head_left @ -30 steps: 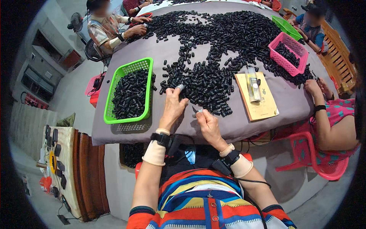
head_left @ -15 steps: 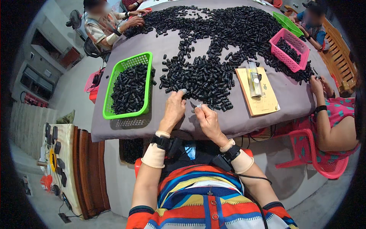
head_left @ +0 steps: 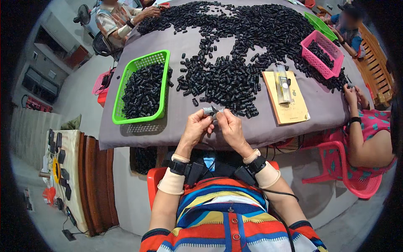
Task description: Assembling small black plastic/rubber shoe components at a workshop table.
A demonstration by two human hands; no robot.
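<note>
- Black pieces (head_left: 226, 80), too many to count, lie heaped across one counter (head_left: 184, 44).
- Right hand (head_left: 231, 129) pinches, seemingly, one small dark blade (head_left: 214, 111); left hand (head_left: 196, 128) is close beside, its grip unclear.
- Nearer of two green baskets (head_left: 137, 121) and one pink basket (head_left: 312, 61) hold black pieces.
- One booklet (head_left: 289, 112) carries a clear case (head_left: 284, 90).

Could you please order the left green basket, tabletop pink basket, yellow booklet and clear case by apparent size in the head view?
Left green basket
Yellow booklet, tabletop pink basket: too alike to rank
Clear case
</note>
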